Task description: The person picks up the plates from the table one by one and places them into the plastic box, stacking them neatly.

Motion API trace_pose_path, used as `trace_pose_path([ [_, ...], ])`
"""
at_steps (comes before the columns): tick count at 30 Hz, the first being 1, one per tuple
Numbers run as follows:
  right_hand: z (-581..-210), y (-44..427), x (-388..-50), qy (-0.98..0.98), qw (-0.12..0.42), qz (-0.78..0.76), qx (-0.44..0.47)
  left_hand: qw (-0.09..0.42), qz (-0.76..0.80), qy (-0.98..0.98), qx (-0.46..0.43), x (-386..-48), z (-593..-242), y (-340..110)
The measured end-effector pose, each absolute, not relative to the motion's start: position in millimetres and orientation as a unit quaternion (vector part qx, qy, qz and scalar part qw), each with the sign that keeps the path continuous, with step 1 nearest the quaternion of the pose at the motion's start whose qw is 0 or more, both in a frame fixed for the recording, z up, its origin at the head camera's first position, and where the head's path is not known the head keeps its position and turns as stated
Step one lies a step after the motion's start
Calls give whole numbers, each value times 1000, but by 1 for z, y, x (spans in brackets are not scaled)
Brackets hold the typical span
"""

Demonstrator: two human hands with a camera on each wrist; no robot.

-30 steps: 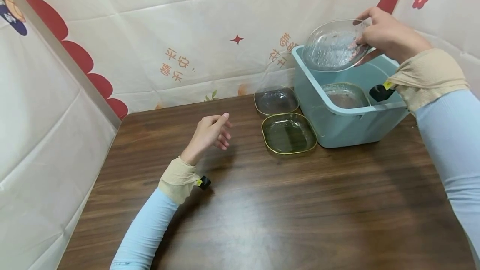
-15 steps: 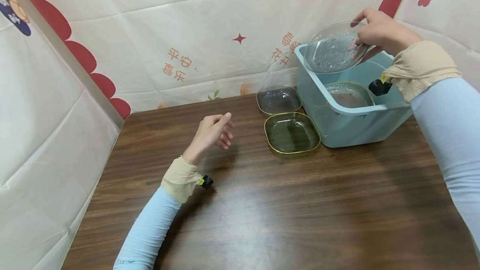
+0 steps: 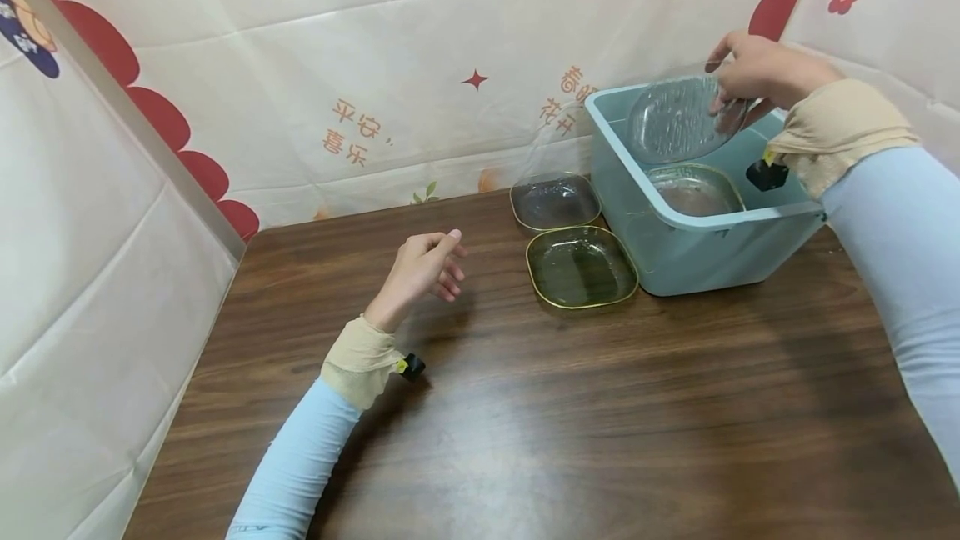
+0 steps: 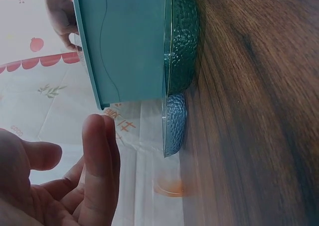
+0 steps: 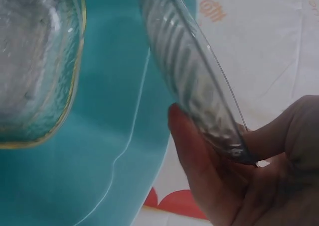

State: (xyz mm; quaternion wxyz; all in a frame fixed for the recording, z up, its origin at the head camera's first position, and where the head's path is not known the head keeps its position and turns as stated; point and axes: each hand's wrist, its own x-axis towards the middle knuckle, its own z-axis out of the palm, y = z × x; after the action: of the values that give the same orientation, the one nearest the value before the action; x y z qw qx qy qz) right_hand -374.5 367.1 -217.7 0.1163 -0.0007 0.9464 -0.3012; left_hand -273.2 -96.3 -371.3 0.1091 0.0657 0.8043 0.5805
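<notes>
A clear ribbed glass dish (image 3: 671,119) is tilted over the blue-green bin (image 3: 637,182). My right hand (image 3: 772,73) pinches it by the edge, thumb on one side and fingers on the other, as the right wrist view shows with the dish (image 5: 184,61). Inside the bin lies another glass dish (image 3: 697,190) with a gold rim. My left hand (image 3: 420,273) hovers over the table, fingers relaxed and holding nothing. In the left wrist view that hand (image 4: 84,181) is apart from the bin and dishes.
Left of the bin, a green gold-rimmed dish (image 3: 581,269) and a bluish-grey dish (image 3: 555,202) sit on the brown wooden table (image 3: 600,423). A printed white cloth (image 3: 427,90) hangs behind the table.
My right hand has lowered the clear dish from above the bin's rim into its mouth, tilting it more. The left hand stays about where it was.
</notes>
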Motion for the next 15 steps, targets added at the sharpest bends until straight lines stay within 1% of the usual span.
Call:
trace_pose_path([
  [4,-225,372,-379,945,181,-271,-8,106,579,806,61,-273,-372,-97],
  [11,-248,379,-384,901,305,-308,1,105,573,811,60,-275,-374,-98],
  [15,-256,383,-388,883,370,-289,-20,108,575,809,60,-275,-375,-96],
])
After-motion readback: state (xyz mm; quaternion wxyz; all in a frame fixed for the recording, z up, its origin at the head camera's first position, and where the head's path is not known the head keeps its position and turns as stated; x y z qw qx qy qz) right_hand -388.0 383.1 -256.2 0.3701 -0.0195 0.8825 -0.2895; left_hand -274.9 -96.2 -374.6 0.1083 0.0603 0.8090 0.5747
